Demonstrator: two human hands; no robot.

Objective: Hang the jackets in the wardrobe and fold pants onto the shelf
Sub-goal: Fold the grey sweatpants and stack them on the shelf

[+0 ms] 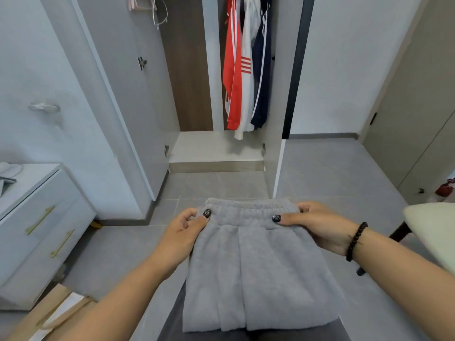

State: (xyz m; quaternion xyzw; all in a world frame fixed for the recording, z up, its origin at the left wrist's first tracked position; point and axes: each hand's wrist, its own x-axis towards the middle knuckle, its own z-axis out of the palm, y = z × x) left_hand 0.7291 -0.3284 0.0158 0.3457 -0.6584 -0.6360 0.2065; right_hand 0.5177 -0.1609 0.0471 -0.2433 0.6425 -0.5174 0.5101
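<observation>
— What have your hands got?

— Your left hand (pixel 183 228) pinches the left end of the elastic waistband of the grey pants (pixel 258 267), thumb on top and fingers curled under the fabric. Your right hand (pixel 317 226) grips the right end the same way, thumb laid flat across the band. A black bead bracelet (pixel 355 241) sits on your right wrist.

— And where are the pants?

— Held out in front of you, above the grey tiled floor (pixel 332 173), already folded over, with the lower fold hanging toward your lap.

— What's ahead of you?

— The wardrobe (pixel 187 94) stands open straight ahead. Three jackets hang together in its right section: a red jacket (pixel 232 82), a white jacket (pixel 247 99) and a navy jacket (pixel 262 82), touching each other. Below them is the pale shelf (pixel 216 148) at the wardrobe's base. Spare hangers (pixel 157 11) show at the upper left inside.

— And to the sides?

— A white drawer unit (pixel 41 217) with gold handles stands to your left, and a cream chair seat (pixel 433 230) is at your right.
</observation>
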